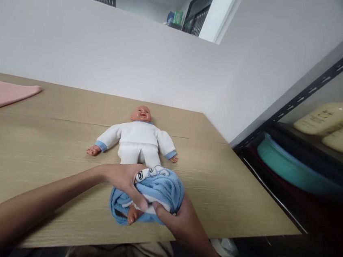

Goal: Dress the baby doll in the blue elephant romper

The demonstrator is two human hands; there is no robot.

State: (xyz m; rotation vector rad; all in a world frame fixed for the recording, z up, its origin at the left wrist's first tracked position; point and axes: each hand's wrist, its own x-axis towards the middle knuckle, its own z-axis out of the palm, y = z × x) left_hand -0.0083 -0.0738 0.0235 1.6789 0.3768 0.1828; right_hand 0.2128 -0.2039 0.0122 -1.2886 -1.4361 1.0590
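Note:
A baby doll [140,135] in a white top with blue cuffs lies on its back on the wooden table, head toward the wall. Around its lower legs is a bunched blue terry garment [165,187] with a white trim and embroidered eyes. My left hand [127,181] grips the garment's left side, thumb pressed near its white edge. On the other side my right hand [177,215] holds the gathered cloth, thumb close to the left one. One doll foot [134,214] pokes out of the opening below my left thumb. The other foot is hidden.
A pink cloth [3,94] lies at the table's far left. To the right, a black metal shelf [310,92] holds pale yellow bottles [322,118] and a teal basin [290,163]. A white wall [106,52] borders the table's back edge.

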